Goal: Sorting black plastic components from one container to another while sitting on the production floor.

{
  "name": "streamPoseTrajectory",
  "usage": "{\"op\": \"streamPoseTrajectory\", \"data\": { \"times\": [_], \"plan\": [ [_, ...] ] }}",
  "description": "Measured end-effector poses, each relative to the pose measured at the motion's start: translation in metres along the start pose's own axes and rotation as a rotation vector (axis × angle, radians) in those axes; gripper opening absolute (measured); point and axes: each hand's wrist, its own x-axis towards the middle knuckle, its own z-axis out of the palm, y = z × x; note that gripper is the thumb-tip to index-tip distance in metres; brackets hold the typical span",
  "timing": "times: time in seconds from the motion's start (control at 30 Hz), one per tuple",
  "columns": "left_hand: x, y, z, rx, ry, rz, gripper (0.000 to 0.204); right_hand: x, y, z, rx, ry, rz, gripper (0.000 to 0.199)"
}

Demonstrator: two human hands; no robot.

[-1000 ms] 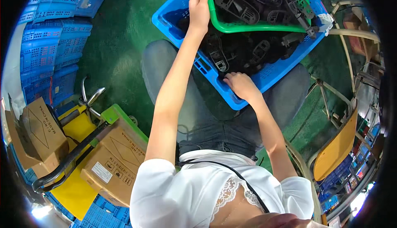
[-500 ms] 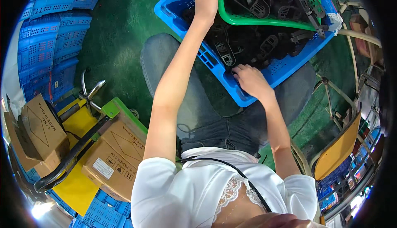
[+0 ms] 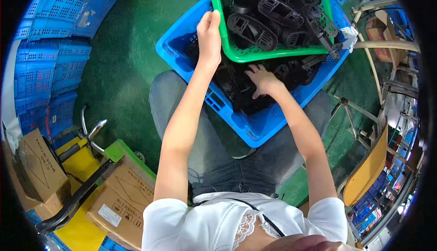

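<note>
My left hand [image 3: 210,40] is closed on the left rim of a green basket [image 3: 255,56]. Several black plastic parts [image 3: 251,31] with oval, slotted faces fill that basket. It rests tilted over a larger blue crate [image 3: 248,130], where more dark parts [image 3: 227,76] lie in shadow. Inside the near part of the blue crate, my right hand [image 3: 264,80] reaches over these dark parts with its fingers spread. It touches or hovers just above them; I cannot tell which, and nothing shows in its grasp.
Blue perforated crates [image 3: 45,64] are stacked on the left. Cardboard boxes [image 3: 120,205] sit beside a yellow panel [image 3: 84,219] and a black bar at lower left. A metal frame [image 3: 350,119] and a yellow-brown board [image 3: 366,171] stand on the right.
Both containers appear lower in the view. My right hand has moved from the blue crate's near rim into its interior, fingers now spread. My left hand still grips the green rim.
</note>
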Motion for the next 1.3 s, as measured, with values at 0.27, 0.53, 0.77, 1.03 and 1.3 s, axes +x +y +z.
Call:
{"op": "streamPoseTrajectory", "data": {
  "times": [0.27,0.53,0.77,1.03,1.3],
  "plan": [
    [0.001,-0.004,0.008,-0.065,0.014,-0.006,0.029,0.017,0.010,0.014,-0.271,0.053,-0.103,0.089],
    [-0.003,-0.010,0.015,-0.052,0.044,0.075,0.033,0.010,0.023,-0.003,-0.154,0.120,-0.253,0.090],
    [-0.003,-0.008,0.013,0.023,0.081,0.121,0.033,-0.035,0.020,-0.028,-0.100,0.170,-0.162,0.084],
    [0.005,-0.006,0.017,0.094,0.101,0.168,0.034,-0.135,0.010,-0.083,0.274,0.472,0.054,0.069],
    [0.010,-0.010,0.010,0.107,0.109,0.240,0.035,-0.126,0.102,-0.193,0.370,1.227,0.308,0.052]
  ]
}}
